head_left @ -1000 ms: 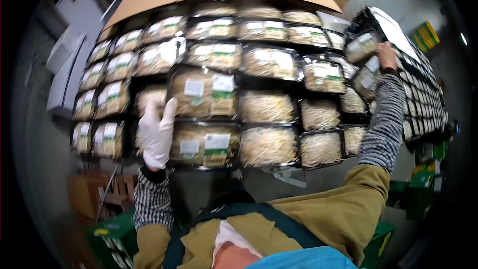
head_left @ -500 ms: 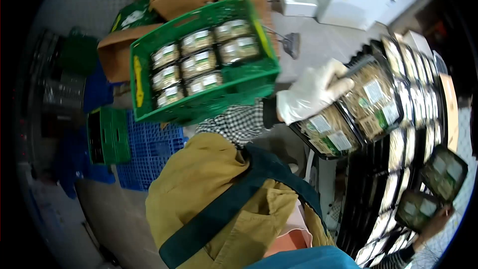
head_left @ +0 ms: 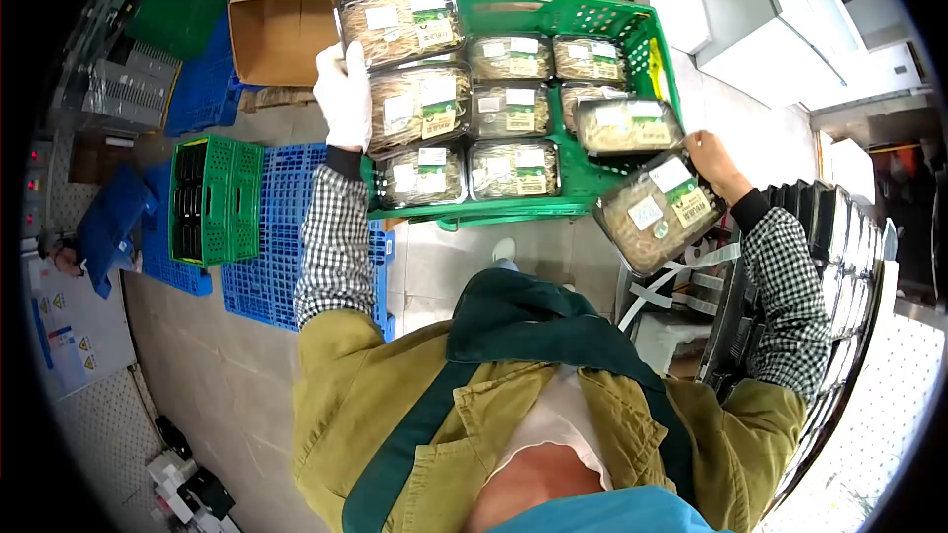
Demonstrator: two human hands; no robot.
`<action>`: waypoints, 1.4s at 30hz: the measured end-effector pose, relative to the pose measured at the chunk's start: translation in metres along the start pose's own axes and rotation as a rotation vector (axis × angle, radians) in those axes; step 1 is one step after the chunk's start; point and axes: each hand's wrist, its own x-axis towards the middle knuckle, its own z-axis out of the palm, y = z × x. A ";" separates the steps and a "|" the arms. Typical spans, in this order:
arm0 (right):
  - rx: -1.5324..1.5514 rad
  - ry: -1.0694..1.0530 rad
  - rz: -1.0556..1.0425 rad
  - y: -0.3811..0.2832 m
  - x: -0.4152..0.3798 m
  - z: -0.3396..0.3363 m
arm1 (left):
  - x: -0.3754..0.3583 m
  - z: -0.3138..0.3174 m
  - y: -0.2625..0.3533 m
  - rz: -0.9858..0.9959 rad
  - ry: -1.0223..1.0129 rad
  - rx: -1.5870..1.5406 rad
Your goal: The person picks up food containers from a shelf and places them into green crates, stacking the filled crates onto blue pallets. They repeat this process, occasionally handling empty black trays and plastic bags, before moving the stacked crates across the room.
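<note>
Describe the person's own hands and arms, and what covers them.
The left hand wears a white glove; the right hand shows no glove. Black-and-white checked sleeves on both sides end in black cuffs. Above them come olive-tan outer sleeves.

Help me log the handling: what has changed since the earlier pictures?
The left hand has carried two packs leftward over the left side of the green crate; the right hand has swung two more packs to the crate's near right corner. Both keep hold. The packs inside look unmoved.
</note>
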 end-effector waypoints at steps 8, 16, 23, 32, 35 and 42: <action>0.070 -0.190 0.099 -0.045 -0.012 -0.021 | 0.022 0.051 -0.102 -0.098 -0.152 0.451; -0.581 -0.057 -1.012 -0.081 0.073 0.172 | 0.002 0.012 -0.059 0.231 -0.376 0.665; -0.298 -0.132 -0.939 -0.129 0.047 0.327 | -0.092 -0.043 -0.050 0.565 -0.943 0.556; 0.456 0.455 -0.366 0.016 -0.192 -0.002 | -0.154 0.101 0.109 0.793 -1.027 0.082; 0.373 0.842 -0.129 0.129 -0.333 -0.075 | -0.253 0.156 0.258 0.892 -1.139 -0.254; -0.116 1.467 0.982 0.444 -0.737 -0.130 | -0.565 0.238 0.515 1.198 -1.280 -0.764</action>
